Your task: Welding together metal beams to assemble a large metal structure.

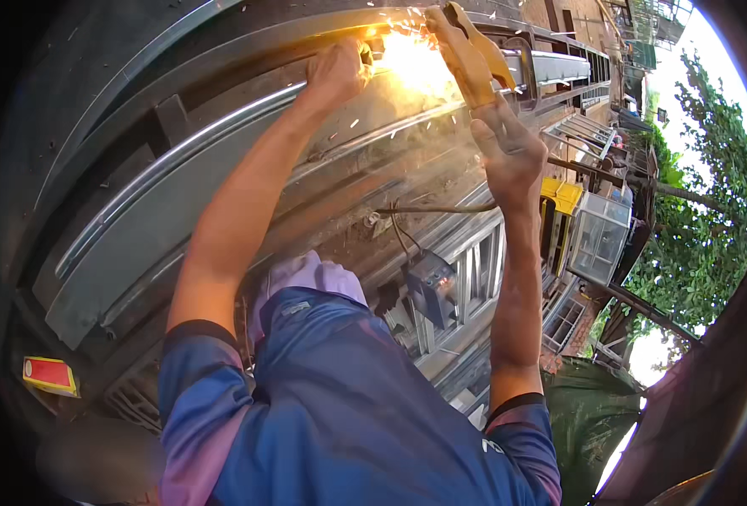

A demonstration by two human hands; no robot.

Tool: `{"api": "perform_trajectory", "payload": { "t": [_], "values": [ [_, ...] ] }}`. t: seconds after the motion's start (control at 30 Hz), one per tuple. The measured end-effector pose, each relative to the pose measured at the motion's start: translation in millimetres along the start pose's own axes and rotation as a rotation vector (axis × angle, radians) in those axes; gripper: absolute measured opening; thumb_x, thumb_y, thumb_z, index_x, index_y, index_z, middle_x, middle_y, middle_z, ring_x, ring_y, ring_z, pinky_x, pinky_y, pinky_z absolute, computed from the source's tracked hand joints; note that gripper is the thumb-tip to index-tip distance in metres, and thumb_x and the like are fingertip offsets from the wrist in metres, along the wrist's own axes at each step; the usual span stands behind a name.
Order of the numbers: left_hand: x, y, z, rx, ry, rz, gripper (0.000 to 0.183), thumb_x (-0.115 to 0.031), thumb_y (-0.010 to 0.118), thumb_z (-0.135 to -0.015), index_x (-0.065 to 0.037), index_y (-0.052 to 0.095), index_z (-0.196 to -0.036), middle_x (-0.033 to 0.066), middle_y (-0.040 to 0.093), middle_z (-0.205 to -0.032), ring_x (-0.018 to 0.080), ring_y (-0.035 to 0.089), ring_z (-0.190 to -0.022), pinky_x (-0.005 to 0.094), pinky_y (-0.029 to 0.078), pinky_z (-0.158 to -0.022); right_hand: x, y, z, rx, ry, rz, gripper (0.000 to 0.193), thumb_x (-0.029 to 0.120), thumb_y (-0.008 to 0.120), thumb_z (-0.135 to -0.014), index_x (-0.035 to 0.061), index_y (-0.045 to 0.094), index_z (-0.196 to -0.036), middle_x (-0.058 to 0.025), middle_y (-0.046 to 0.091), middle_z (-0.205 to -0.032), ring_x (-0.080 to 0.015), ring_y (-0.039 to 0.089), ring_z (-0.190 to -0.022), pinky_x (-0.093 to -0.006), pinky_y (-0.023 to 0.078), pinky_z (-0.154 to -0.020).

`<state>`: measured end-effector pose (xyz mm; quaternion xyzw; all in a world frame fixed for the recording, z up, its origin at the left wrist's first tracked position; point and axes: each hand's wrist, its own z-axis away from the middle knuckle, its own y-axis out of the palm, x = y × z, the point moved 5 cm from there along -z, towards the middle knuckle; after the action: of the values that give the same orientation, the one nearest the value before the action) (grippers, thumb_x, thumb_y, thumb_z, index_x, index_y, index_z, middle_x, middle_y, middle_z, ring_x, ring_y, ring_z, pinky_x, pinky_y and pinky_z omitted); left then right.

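My right hand (512, 156) is wrapped around the handle of an orange welding electrode holder (466, 59) at the top. Beside its jaws a white-yellow welding arc (414, 63) throws sparks and smoke; the glare hides the electrode and the spot being welded. To the left of the arc, my left hand (337, 72) is closed at a long metal bar (255, 42). Its fingers face away, so what they grip is hidden. Below that hand runs a grey metal panel (188, 190) with a shiny rail (167, 160) along its edge.
A dark box with a cable, like a welding machine (431, 287), stands by a metal frame (483, 261) below the right hand. A red and yellow carton (50, 375) lies at far left. Farther right are a yellow object (561, 196), a glass-sided cabinet (599, 236) and trees (702, 228).
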<state>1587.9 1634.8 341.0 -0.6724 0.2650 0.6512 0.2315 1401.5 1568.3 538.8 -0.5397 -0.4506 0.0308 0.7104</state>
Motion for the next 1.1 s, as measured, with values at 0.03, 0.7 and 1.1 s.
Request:
{"api": "perform_trajectory", "payload": {
  "t": [0.03,0.7,1.1],
  "values": [
    [0,4,-5,0.138,-0.1,-0.211,0.024,-0.026,0.068,-0.074,-0.009,0.07,-0.092,0.0124,0.068,-0.082,0.03,0.067,-0.082,0.0405,0.05,-0.074,-4,-1,0,-0.001,0.002,0.001,0.048,0.013,0.071,-0.086,-0.0037,0.056,-0.128,-0.0123,0.069,-0.104,-0.0111,0.063,-0.093,-0.0249,0.051,-0.082],
    [12,12,-7,0.176,-0.055,-0.449,0.017,-0.023,0.063,-0.075,-0.009,0.07,-0.081,0.0197,0.068,-0.081,0.0387,0.066,-0.082,0.0475,0.05,-0.074,-2,-2,-1,0.017,-0.012,0.313,0.045,0.013,0.073,-0.082,0.0005,0.061,-0.124,-0.015,0.072,-0.098,-0.0175,0.069,-0.091,-0.0311,0.051,-0.082],
    [3,3,-6,0.248,-0.181,-0.443,0.022,-0.026,0.068,-0.072,-0.011,0.071,-0.087,0.0096,0.069,-0.079,0.0273,0.067,-0.082,0.0394,0.05,-0.074,4,0,5,-0.062,-0.034,0.142,0.046,0.016,0.074,-0.083,0.0008,0.061,-0.124,-0.0197,0.071,-0.098,-0.0177,0.069,-0.091,-0.0304,0.052,-0.081]
  ]
}}
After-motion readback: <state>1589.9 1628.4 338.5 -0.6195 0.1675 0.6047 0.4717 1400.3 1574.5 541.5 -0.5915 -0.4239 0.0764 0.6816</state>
